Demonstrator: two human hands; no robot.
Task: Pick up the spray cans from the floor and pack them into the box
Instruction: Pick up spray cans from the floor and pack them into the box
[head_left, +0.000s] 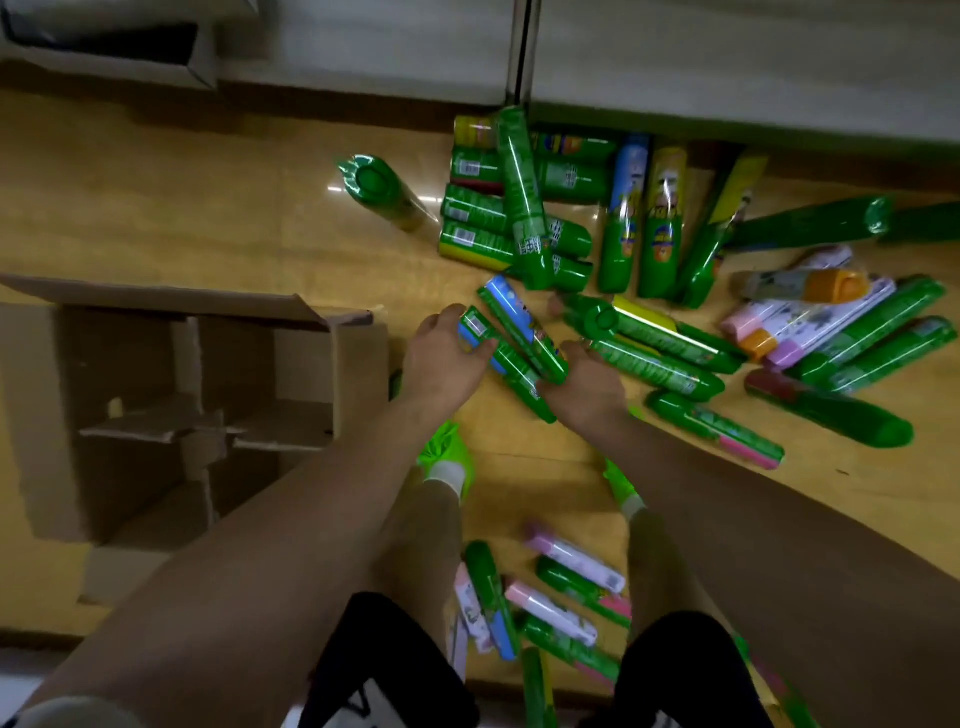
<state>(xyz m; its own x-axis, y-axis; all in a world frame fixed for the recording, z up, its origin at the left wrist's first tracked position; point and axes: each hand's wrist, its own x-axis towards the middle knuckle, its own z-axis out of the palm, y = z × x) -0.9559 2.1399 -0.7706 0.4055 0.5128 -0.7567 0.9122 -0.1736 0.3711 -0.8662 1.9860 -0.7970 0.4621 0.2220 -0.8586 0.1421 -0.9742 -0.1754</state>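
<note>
Two green spray cans with blue labels (519, 338) lie side by side on the wooden floor just in front of me. My left hand (447, 353) grips their far end, fingers curled round the nearer can. My right hand (582, 379) holds their near, capped end. An open cardboard box (358, 358) with cardboard dividers inside stands on the floor to the left of my hands. Several more green spray cans (519, 208) lie piled beyond my hands and others (665, 353) to the right.
One green can (384, 192) stands upright on the floor ahead. Pink and orange capped cans (810, 306) lie at the right. More cans (561, 597) lie between my feet. A light cabinet front (727, 62) runs along the far side, with another box (104, 47) at top left.
</note>
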